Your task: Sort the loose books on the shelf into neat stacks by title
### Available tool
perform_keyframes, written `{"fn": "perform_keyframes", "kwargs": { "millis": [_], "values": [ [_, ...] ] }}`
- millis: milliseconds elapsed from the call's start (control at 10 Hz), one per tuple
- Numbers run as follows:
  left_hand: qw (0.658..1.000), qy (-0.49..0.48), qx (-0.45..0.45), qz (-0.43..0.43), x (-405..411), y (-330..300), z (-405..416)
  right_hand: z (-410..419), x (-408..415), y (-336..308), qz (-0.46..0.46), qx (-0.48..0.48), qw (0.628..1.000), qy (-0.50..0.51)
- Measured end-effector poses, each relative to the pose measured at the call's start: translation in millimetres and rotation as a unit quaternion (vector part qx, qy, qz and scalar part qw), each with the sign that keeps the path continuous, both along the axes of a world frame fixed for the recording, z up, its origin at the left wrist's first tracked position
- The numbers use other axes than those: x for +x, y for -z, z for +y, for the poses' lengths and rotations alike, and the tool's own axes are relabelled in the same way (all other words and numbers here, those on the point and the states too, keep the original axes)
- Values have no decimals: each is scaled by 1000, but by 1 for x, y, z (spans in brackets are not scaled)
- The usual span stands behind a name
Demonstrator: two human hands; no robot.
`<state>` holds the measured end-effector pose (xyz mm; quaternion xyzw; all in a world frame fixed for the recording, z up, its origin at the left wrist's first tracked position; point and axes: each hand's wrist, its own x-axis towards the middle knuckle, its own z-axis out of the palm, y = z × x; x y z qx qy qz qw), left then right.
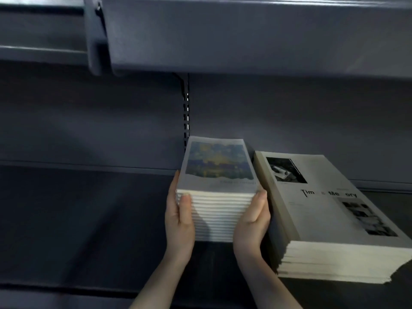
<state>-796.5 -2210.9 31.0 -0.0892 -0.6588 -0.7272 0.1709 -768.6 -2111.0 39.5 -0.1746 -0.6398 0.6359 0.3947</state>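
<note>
A tall stack of small books [217,186] with a blue and yellow painted cover stands on the dark shelf [89,208], near its middle. My left hand [179,219] presses against the stack's left side, thumb on the front page edges. My right hand [252,221] presses against its right side, fingers straight along the edge. Just to the right lies a second, wider stack of grey books [330,219] whose top cover has black photos and a title; its lower books sit slightly askew. The two stacks stand close, with my right hand between them.
The shelf's back panel [111,121] rises behind the stacks, with a slotted upright [186,112] directly behind the small stack. An upper shelf [245,34] hangs overhead. The shelf's front lip [66,295] runs along the bottom.
</note>
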Motion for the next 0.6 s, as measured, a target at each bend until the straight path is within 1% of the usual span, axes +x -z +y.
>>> {"fn": "perform_keyframes", "kwargs": {
  "millis": [200,400,500,600],
  "values": [
    [999,23,-16,-21,2,-2,-6,2,5,-3,2,6,1000,-21],
    [998,54,-8,-34,11,-12,-15,7,18,-13,-35,-32,996,-75],
    [997,43,-4,-59,17,-17,-18,6,27,-13,-53,-29,995,-82],
    [997,43,17,-58,24,-26,-22,2,38,-11,-46,2,995,-83]
  ]
}}
